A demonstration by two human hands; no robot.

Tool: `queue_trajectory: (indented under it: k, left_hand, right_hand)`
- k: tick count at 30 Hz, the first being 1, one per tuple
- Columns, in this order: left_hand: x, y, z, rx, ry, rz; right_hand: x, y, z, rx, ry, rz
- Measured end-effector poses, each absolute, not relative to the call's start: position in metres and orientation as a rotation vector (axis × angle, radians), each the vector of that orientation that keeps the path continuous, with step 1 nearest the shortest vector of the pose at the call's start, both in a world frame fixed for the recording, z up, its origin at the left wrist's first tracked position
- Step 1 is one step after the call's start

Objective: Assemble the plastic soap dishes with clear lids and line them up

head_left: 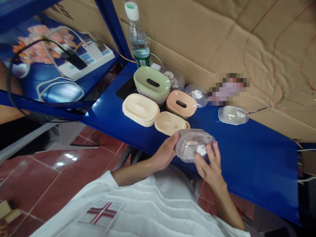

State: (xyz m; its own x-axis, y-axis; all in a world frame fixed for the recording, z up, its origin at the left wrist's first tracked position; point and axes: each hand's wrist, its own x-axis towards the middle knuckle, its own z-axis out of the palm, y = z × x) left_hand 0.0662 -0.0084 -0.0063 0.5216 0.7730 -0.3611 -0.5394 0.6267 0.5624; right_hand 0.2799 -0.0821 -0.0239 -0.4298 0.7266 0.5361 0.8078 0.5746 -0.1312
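A clear plastic container (191, 151) with a round white label is held between my two hands, over the front edge of the blue table. My left hand (166, 151) grips its left side. On its right side rest the bent fingers of my right hand (209, 164). Just behind it lie stacked cream lids (170, 122) and, farther left, more cream lids (141, 108). A green oval box (151, 84) and a smaller peach box (181, 103) stand behind the lids, each with a dark slot.
Clear packages (197, 94) lie behind the boxes; another labelled one (232, 115) sits at the right. A water bottle (138, 39) stands at the back. On the left shelf are a power strip (86, 62), cables and orange packets (44, 42). Cardboard (209, 33) lines the back.
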Motion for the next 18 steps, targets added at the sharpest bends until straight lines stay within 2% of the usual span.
queue_trajectory:
  k: [9, 18]
  left_hand:
    - [0.061, -0.016, -0.02, 0.525, 0.708, 0.837]
    - [0.065, -0.002, -0.003, 0.382, 0.729, 0.753]
  right_hand:
    - [0.268, -0.071, -0.029, -1.224, -2.223, -0.241]
    - [0.274, -0.078, -0.029, -1.178, -2.211, -0.296]
